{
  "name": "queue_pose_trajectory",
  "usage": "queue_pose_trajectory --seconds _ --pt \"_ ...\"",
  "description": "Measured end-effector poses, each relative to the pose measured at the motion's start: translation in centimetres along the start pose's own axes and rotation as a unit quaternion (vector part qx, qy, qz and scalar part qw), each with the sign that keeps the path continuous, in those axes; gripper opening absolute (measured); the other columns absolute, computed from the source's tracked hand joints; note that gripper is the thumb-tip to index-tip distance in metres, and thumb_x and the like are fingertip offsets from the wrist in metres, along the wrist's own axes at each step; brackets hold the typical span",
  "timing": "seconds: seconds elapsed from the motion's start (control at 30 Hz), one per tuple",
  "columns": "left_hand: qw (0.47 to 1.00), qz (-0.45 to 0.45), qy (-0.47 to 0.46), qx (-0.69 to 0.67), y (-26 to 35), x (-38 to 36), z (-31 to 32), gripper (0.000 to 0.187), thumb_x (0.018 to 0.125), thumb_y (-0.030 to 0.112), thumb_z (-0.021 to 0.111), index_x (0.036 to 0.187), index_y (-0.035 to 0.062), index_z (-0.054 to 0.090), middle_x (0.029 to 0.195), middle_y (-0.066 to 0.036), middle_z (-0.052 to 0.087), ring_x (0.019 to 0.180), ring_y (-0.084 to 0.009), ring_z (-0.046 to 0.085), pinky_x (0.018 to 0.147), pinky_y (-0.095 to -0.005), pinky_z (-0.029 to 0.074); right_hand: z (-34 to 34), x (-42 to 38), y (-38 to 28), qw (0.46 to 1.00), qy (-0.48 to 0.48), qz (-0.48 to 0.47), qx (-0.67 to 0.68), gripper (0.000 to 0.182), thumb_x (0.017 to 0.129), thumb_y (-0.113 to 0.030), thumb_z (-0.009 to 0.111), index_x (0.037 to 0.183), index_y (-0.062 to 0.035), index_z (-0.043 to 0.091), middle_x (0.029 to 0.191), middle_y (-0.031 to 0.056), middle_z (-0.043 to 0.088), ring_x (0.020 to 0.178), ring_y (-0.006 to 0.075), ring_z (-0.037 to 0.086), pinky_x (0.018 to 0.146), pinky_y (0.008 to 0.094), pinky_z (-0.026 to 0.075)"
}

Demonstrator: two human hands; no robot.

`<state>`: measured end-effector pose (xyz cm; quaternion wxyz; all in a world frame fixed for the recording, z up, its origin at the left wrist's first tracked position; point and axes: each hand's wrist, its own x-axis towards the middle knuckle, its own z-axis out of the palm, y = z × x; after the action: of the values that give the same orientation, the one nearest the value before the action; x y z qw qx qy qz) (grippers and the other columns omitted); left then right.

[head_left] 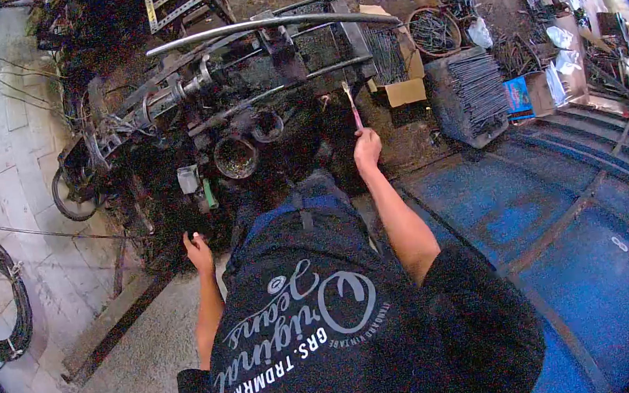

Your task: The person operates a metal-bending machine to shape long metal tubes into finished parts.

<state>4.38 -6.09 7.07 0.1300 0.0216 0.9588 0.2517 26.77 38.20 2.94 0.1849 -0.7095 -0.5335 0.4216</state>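
Head view: right hand has fingers closed round the lower end of a thin brush-like tool, tip pointing away from the body, by the right end of the metal machine; contact can't be told. Left hand is low, near the machine's base, fingers loosely apart, nothing visible in them. Risk: end-of-handle grip could let the tool twist or slip; a leftward swing might knock its tip on metal. Tool looks slim, handle reddish and pale, tip light; bristles unclear.
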Motion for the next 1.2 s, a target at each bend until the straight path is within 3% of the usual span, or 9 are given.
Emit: queue_pose_trajectory --seconds 0.17,0.23,0.33,0.43,0.63,0.77,0.9,1.03,1.2 --pt "1.0 0.004 -0.013 0.004 2.0 0.2 -0.6 0.051 0.093 0.027 0.052 0.132 -0.0031 0.038 0.07 -0.005 0.056 0.061 -0.0151 0.048 0.06 -0.0304 0.042 4.1 3.9 -2.0 0.998 -0.004 -0.036 -0.048 0.026 0.089 -0.023 0.046 0.094 -0.0028 0.062 0.087 0.021 0.061 0.086 0.0352 0.056 0.079 0.0444 0.042" --pt "1.0 -0.007 -0.009 -0.007 3.3 0.5 -1.2 0.05 0.093 0.025 0.051 0.132 -0.0035 0.037 0.07 -0.006 0.055 0.061 -0.0149 0.049 0.061 -0.0298 0.042 7.2 5.9 -2.0 0.975 0.097 -0.179 -0.088 0.021 0.086 -0.018 0.053 0.089 0.0016 0.062 0.084 0.0225 0.06 0.086 0.0361 0.056 0.079 0.0456 0.042" --pt "0.998 -0.007 -0.028 -0.048 4.5 1.1 -1.5 0.049 0.094 0.025 0.049 0.133 -0.0028 0.036 0.074 -0.006 0.057 0.066 -0.0147 0.057 0.065 -0.0294 0.045 10.2 8.8 -2.3 0.951 0.154 -0.244 -0.106 0.022 0.083 -0.017 0.06 0.085 0.0048 0.062 0.078 0.0208 0.059 0.078 0.0359 0.057 0.073 0.046 0.043" --pt "0.996 -0.002 -0.031 -0.086 4.4 1.8 -1.4 0.051 0.095 0.027 0.049 0.134 -0.0021 0.036 0.077 -0.007 0.057 0.07 -0.0154 0.059 0.067 -0.03 0.046 11.1 9.9 -5.0 0.981 0.125 -0.128 -0.08 0.022 0.081 -0.019 0.062 0.082 0.0035 0.062 0.076 0.02 0.059 0.073 0.0351 0.057 0.067 0.0461 0.044" --pt "0.998 0.005 -0.041 -0.047 5.7 1.4 -1.6 0.052 0.095 0.03 0.047 0.135 -0.0007 0.036 0.078 -0.009 0.056 0.073 -0.0184 0.059 0.068 -0.032 0.047 10.2 9.0 -8.2 0.982 0.059 -0.149 -0.104 0.026 0.075 -0.015 0.068 0.091 0.0035 0.058 0.095 0.0224 0.057 0.091 0.039 0.056 0.08 0.0456 0.045" --pt "0.998 -0.003 -0.062 -0.03 6.5 1.5 -1.4 0.051 0.095 0.031 0.048 0.134 0.0007 0.037 0.079 -0.01 0.057 0.073 -0.0196 0.06 0.068 -0.0329 0.047 9.8 9.0 -7.8 0.967 0.139 -0.184 -0.105 0.038 0.074 -0.02 0.068 0.099 0.004 0.053 0.095 0.0217 0.058 0.089 0.0402 0.057 0.078 0.0465 0.046" --pt "0.991 0.004 -0.09 -0.1 5.1 2.7 0.6 0.052 0.094 0.032 0.05 0.135 0.0037 0.037 0.083 -0.01 0.06 0.071 -0.0185 0.061 0.065 -0.0313 0.047 5.9 5.8 -9.8 0.983 0.0 -0.106 -0.151 0.037 0.077 -0.034 0.067 0.089 0.0003 0.06 0.087 0.0179 0.063 0.083 0.0363 0.061 0.075 0.046 0.047" --pt "0.94 -0.138 -0.184 -0.25 7.1 3.9 1.9 0.063 0.09 0.034 0.056 0.14 0.0078 0.028 0.09 -0.008 0.061 0.073 -0.0139 0.063 0.056 -0.0259 0.044 4.5 -0.1 -20.0 0.886 -0.055 -0.46 0.028 0.026 0.081 -0.024 0.062 0.082 0.0026 0.06 0.083 0.0221 0.062 0.076 0.0394 0.06 0.071 0.0467 0.047" --pt "0.935 -0.149 -0.223 -0.23 8.8 4.8 3.6 0.056 0.089 0.026 0.058 0.136 0.0084 0.034 0.094 -0.008 0.059 0.062 -0.0147 0.061 0.05 -0.0266 0.044 8.0 1.8 -31.2 0.802 -0.017 -0.594 -0.067 0.031 0.085 -0.029 0.055 0.09 0.0008 0.063 0.088 0.0174 0.059 0.084 0.0345 0.059 0.079 0.0413 0.046"
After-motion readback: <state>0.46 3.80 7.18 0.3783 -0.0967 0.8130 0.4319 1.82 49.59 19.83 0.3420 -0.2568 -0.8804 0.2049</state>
